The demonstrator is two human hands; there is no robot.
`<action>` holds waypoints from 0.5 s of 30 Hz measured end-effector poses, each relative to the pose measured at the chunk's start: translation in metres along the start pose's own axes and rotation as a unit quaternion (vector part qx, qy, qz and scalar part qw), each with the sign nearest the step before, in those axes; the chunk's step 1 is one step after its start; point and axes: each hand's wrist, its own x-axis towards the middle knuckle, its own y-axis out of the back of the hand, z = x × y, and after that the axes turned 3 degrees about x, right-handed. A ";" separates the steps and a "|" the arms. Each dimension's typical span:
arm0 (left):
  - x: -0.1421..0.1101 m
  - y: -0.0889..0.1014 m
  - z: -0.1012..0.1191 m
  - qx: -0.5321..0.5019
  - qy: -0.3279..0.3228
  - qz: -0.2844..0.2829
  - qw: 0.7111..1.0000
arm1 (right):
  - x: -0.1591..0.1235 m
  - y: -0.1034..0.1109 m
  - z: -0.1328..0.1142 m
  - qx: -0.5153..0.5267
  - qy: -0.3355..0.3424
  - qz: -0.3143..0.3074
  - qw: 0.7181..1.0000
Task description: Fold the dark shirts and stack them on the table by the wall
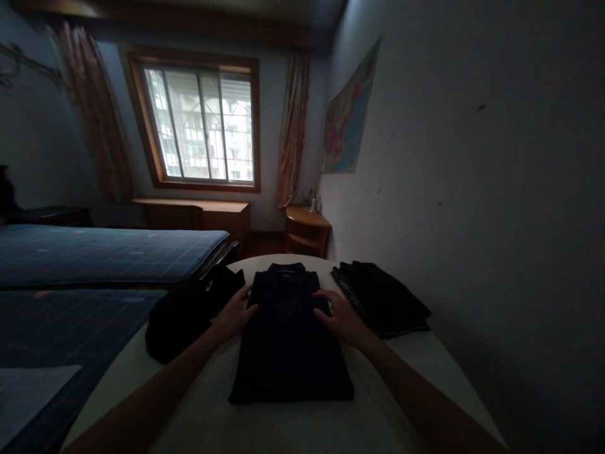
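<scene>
A dark collared shirt (pixel 293 340), folded into a neat rectangle, lies flat in front of me with its collar at the far end. My left hand (pixel 235 313) rests at the shirt's left edge, thumb and fingers apart. At the opposite edge is my right hand (pixel 339 315), its fingers spread and touching the cloth near the upper side. Left of the shirt sits a loose heap of black clothing (pixel 184 315). A stack of folded dark clothes (pixel 382 296) lies to the right, just beyond my right hand.
The clothes are on a pale round-edged table (pixel 203 416). Mattresses with blue plaid covers (pixel 113 252) are on the left. A white wall (pixel 496 265) runs close along the right. Farther back stand a wooden desk (pixel 222 208) and a corner shelf (pixel 309 217).
</scene>
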 end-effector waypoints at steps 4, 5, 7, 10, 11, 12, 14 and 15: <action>-0.053 0.000 0.021 0.235 -0.187 -0.177 0.937 | -0.049 -0.004 -0.048 -0.073 0.102 -0.146 0.981; -0.068 0.000 0.026 0.275 -0.227 -0.263 0.896 | -0.061 -0.007 -0.054 -0.095 0.118 -0.177 0.972; -0.093 -0.002 0.033 0.350 -0.284 -0.357 0.818 | -0.080 -0.013 -0.059 -0.143 0.139 -0.209 0.957; -0.115 -0.008 0.034 0.448 -0.316 -0.365 0.752 | -0.097 -0.023 -0.052 -0.205 0.140 -0.200 0.948; -0.117 -0.011 0.031 0.477 -0.320 -0.356 0.737 | -0.099 -0.025 -0.049 -0.222 0.140 -0.193 0.945; -0.118 -0.013 0.029 0.504 -0.324 -0.346 0.722 | -0.100 -0.027 -0.045 -0.238 0.144 -0.188 0.942; -0.117 -0.017 0.024 0.549 -0.338 -0.328 0.691 | -0.099 -0.029 -0.040 -0.270 0.166 -0.190 0.929; -0.116 -0.018 0.022 0.564 -0.345 -0.323 0.677 | -0.098 -0.029 -0.038 -0.286 0.181 -0.194 0.921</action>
